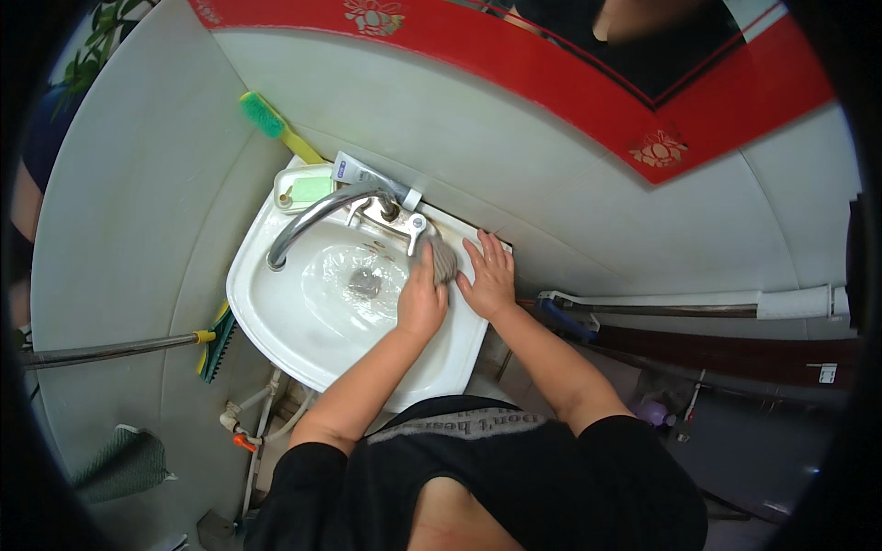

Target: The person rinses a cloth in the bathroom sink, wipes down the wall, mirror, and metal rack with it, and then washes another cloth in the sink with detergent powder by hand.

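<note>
My left hand point(424, 301) holds a bunched grey cloth point(444, 261) against the right side of the white sink point(246, 292), just below the tap's lever. My right hand point(489, 277) rests on the sink's right rim beside the cloth, its fingers spread and nothing in them. A chrome tap point(317, 217) arches over the basin toward the left. Shiny, rippled water lies around the drain point(365, 282). Whether any water runs from the spout cannot be made out.
Behind the tap lie a tube point(372, 176), a soap dish point(288, 201) with green soap point(310, 189), and a green-bristled brush point(266, 118). A red-framed mirror point(514, 55) hangs above. A long-handled floor brush point(217, 343) is at left; pipes point(266, 404) run below the sink.
</note>
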Demonstrator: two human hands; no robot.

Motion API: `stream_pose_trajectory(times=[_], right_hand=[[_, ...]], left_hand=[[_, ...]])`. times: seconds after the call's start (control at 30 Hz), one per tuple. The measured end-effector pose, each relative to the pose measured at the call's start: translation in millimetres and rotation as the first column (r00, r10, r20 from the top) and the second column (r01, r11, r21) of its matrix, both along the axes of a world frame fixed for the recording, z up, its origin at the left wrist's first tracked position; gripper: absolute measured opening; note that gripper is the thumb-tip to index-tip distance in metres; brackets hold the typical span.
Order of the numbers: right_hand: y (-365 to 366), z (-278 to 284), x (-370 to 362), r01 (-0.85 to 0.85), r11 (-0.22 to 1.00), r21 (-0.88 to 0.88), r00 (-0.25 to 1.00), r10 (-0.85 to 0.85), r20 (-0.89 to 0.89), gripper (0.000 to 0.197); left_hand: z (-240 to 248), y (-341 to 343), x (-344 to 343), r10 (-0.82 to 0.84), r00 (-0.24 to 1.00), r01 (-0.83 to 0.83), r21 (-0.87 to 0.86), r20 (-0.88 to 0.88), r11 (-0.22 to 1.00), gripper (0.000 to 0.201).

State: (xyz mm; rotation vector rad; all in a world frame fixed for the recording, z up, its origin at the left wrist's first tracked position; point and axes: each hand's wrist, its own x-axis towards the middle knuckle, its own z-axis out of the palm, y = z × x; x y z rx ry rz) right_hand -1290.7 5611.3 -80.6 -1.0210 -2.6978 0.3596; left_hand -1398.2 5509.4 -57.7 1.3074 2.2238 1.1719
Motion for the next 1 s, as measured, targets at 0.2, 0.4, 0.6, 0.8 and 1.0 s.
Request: stream_pose_trajectory(times=[0.2, 0.4, 0.6, 0.8, 1.0], right_hand=[[-2, -2, -2, 0.003, 1.0, -0.025, 1.0, -0.003, -0.002, 0.057], [1, -3, 1, 0.003, 0.999, -0.043, 0.999, -0.005, -0.041, 0.057], [1, 1, 0, 0.004, 0.998, -0.065, 1.0, -0.005, -0.022, 0.056], [2, 0, -1, -0.007, 0.999, -0.035, 1.0, 0.005, -0.031, 0.056], [2, -1, -4, -0.015, 1.0, 0.007, 0.999, 0.015, -0.037, 0.055]], left_hand=[[-3, 41, -12, -0.226, 0.94, 0.077, -0.489, -0.254, 0.869, 0.07], [-16, 12, -17, -0.312, 0.906, 0.136, -0.501, -0.286, 0.855, 0.068], [-34, -15, -59, -0.046, 0.967, -0.03, -0.292, -0.249, 0.956, 0.059], [-46, -6, -116, 0.626, 0.753, -0.658, 0.218, 0.203, 0.721, 0.045], [-53, 5, -119, 0.455, 0.887, -0.444, 0.119, -0.082, 0.888, 0.034]])
